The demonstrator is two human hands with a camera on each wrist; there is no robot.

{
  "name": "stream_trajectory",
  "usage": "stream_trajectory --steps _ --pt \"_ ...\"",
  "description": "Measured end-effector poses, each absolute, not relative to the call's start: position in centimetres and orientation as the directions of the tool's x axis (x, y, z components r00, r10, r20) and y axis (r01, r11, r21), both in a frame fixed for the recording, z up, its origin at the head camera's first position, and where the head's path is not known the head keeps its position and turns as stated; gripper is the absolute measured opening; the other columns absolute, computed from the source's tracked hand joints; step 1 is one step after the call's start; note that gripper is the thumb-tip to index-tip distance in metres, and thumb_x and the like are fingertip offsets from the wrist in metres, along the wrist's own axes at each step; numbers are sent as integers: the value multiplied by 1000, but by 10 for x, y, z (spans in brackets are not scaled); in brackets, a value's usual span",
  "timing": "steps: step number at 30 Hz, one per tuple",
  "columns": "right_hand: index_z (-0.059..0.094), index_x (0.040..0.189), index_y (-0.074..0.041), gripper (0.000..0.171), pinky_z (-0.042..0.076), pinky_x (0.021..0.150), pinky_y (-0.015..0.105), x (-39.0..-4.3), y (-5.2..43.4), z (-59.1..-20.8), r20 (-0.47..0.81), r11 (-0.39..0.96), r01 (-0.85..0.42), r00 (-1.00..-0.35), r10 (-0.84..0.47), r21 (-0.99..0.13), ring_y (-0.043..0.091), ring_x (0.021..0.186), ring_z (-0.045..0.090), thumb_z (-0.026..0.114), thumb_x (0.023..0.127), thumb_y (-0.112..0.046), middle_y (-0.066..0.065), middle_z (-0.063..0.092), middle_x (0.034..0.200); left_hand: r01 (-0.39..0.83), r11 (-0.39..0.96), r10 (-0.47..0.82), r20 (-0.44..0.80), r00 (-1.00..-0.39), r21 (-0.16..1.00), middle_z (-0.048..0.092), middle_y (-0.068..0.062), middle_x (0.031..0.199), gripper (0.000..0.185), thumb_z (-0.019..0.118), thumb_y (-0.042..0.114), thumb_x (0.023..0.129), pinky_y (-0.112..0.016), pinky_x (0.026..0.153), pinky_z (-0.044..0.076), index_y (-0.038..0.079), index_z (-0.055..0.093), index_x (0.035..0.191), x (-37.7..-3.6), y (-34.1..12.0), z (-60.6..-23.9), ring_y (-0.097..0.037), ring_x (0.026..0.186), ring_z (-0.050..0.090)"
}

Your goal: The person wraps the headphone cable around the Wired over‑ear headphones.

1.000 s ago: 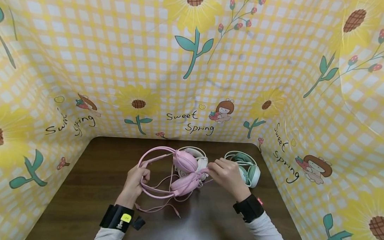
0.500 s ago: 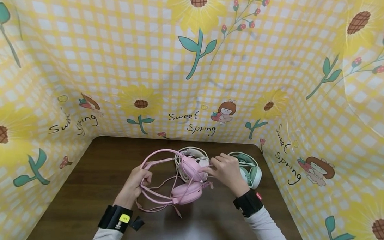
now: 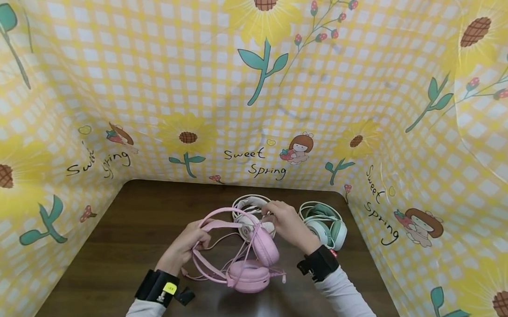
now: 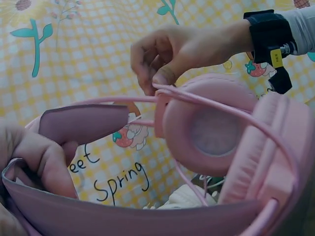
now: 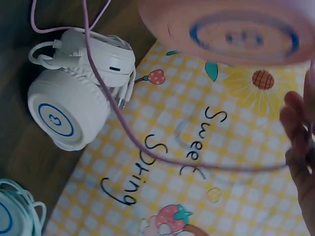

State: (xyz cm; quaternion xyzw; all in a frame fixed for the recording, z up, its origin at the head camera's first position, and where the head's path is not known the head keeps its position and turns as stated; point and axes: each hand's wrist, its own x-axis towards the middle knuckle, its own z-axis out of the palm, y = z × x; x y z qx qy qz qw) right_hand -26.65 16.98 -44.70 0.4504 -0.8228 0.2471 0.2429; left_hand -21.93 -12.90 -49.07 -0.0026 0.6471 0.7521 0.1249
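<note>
In the head view, my left hand (image 3: 185,242) grips the headband of a pair of pink headphones (image 3: 250,277), held up over the table with the ear cups to the right. A microphone boom (image 3: 278,273) sticks out from the lower cup. My right hand (image 3: 287,225) is by the upper cup, pinching the pink cable (image 5: 116,107), which loops across the cups in the left wrist view. The right hand's fingers (image 4: 147,64) show there above one cup. Under the head padding, part of my left hand (image 4: 37,157) is hidden.
White headphones (image 3: 246,229) lie on the dark wooden table (image 3: 138,220), partly behind the pink pair. Mint-green and white headphones (image 3: 338,233) lie to their right. A yellow checked cloth (image 3: 222,106) with flowers walls the table at the back and sides.
The pink headphones have come down and slightly right, with the left hand following. The ear cups have tilted apart. My right hand has moved up and left, drawing the cable.
</note>
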Motion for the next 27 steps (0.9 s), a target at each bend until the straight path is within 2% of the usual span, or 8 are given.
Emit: stream_trajectory --steps 2,5,10,14,16,19,23,27 --pt "61 94 -9 27 50 67 24 -268 172 -451 617 436 -862 -495 -613 -258 11 81 60 74 80 10 -2 63 89 -184 -110 204 -159 -966 977 40 0 64 64 45 -16 56 -17 38 25 -13 50 119 -218 -131 -491 -6 42 29" --pt "62 94 -9 27 50 64 21 -268 175 -455 651 388 -882 -462 -602 -268 9 80 61 69 81 14 -2 63 88 -179 -83 220 -157 -963 980 41 0 63 64 46 -15 57 -17 38 26 -12 50 121 -217 -134 -492 -6 41 30" --pt "65 90 -11 14 48 59 20 -267 174 -452 725 408 -896 -398 -563 -175 7 70 59 77 84 -7 -4 65 83 -173 -90 287 -141 -947 981 46 0 66 66 47 -15 57 -17 38 27 -12 55 122 -216 -136 -494 -4 42 31" --pt "61 81 -18 29 41 53 19 -268 181 -453 707 528 -824 -498 -502 -206 1 60 49 84 75 -33 -11 56 71 -189 -150 375 -121 -919 970 53 -2 76 65 48 -16 55 -16 38 27 -4 60 117 -214 -138 -493 -2 43 31" --pt "59 78 -20 30 38 52 19 -267 187 -456 679 562 -787 -558 -476 -253 0 59 45 84 74 -37 -14 51 67 -201 -200 404 -106 -908 959 53 -1 78 64 47 -18 55 -16 39 28 3 62 113 -214 -142 -492 -3 44 33" --pt "64 82 -21 22 38 53 20 -264 200 -459 647 571 -757 -613 -453 -317 0 59 45 81 80 -34 -15 52 68 -214 -288 424 -76 -903 933 51 3 77 62 45 -19 54 -16 41 29 10 63 105 -213 -149 -490 -4 47 35" --pt "70 93 -17 5 41 55 23 -261 218 -463 629 542 -754 -634 -451 -371 3 62 48 73 90 -21 -11 62 77 -221 -402 446 -21 -895 889 48 6 75 60 42 -19 53 -14 43 26 14 62 99 -211 -157 -489 -4 51 35" --pt "69 105 -11 14 46 60 24 -261 231 -469 630 494 -771 -624 -462 -401 6 73 59 66 93 -5 -4 69 93 -245 -486 465 11 -885 839 44 7 71 56 38 -21 56 -13 43 23 13 57 96 -210 -160 -492 -4 52 33"
